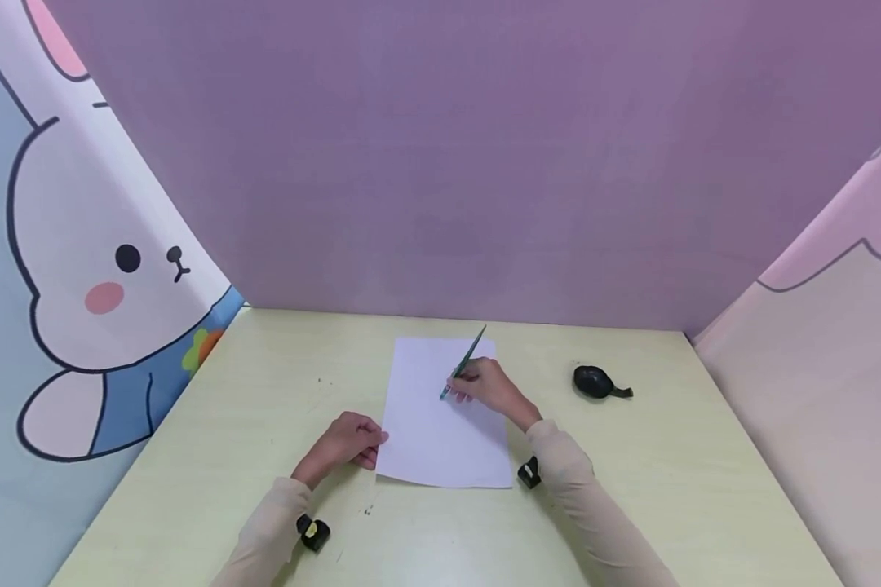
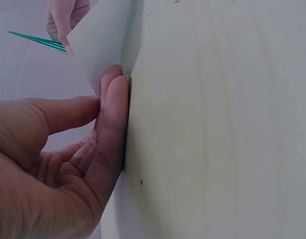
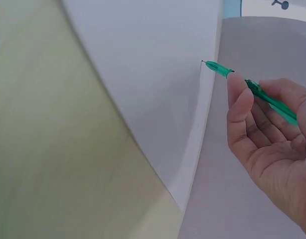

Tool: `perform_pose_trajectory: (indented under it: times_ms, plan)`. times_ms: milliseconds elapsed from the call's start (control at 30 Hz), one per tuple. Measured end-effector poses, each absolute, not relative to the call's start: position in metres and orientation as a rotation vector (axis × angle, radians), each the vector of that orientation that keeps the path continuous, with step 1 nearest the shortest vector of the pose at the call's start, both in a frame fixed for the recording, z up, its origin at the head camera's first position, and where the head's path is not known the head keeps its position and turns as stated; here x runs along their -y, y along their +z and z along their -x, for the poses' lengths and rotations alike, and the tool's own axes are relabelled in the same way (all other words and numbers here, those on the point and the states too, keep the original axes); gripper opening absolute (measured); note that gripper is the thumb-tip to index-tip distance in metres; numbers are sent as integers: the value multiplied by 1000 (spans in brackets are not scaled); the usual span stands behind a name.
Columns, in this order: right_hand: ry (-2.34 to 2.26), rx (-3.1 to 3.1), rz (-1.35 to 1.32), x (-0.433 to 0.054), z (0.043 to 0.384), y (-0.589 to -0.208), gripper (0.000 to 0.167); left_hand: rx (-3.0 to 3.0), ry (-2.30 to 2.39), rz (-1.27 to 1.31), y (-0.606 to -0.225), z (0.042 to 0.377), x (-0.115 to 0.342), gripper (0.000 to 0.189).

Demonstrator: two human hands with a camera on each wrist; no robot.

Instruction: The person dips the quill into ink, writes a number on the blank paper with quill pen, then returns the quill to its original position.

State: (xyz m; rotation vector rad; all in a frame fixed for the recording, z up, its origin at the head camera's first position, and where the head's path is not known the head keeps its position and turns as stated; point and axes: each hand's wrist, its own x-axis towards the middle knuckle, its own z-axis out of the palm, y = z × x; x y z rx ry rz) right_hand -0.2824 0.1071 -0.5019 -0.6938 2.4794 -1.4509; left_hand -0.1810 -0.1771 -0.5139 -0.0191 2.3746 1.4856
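A white sheet of paper lies upright in front of me on the table. My left hand is at its left edge. In the left wrist view, the left hand pinches that edge between thumb and fingertips. Over the upper part of the sheet, my right hand grips a slim green pen, tip pointing down and left. The right wrist view has the green pen between thumb and fingers, its fine tip at the paper. No clear marks show on the sheet.
To the right on the pale table lies a black rounded object with a short strap-like tail. A purple panel rises behind the table. A rabbit-printed panel stands at left, another printed panel at right.
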Motion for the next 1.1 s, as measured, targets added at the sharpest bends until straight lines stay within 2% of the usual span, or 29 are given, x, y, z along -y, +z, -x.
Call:
perform_pose_trajectory:
  times_ms: [1100]
  plan:
    - [-1386,-2418,778,-119,284,-505,16,-2408,1472,64,-514,182,173,14]
